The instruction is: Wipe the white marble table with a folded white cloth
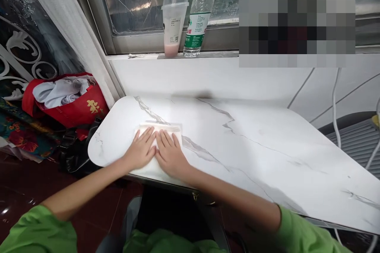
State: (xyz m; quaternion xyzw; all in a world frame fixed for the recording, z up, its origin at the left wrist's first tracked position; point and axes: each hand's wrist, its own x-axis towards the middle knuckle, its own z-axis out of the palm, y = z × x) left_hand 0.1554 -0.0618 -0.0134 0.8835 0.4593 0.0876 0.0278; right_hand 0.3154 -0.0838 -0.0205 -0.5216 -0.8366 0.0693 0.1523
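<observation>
A folded white cloth (162, 127) lies on the white marble table (252, 142) near its left front corner. My left hand (141, 149) lies flat on the cloth's left half with fingers stretched out. My right hand (170, 152) lies flat beside it on the right half, fingers also extended. The two hands touch at the thumbs and cover most of the cloth; only its far edge shows. Both arms wear green sleeves.
On the window sill stand a plastic cup with pink drink (173, 19) and a water bottle (198, 16). A red bag with clothes (69, 101) and a black bag (75, 150) sit left of the table. White cables (335, 102) hang at the right.
</observation>
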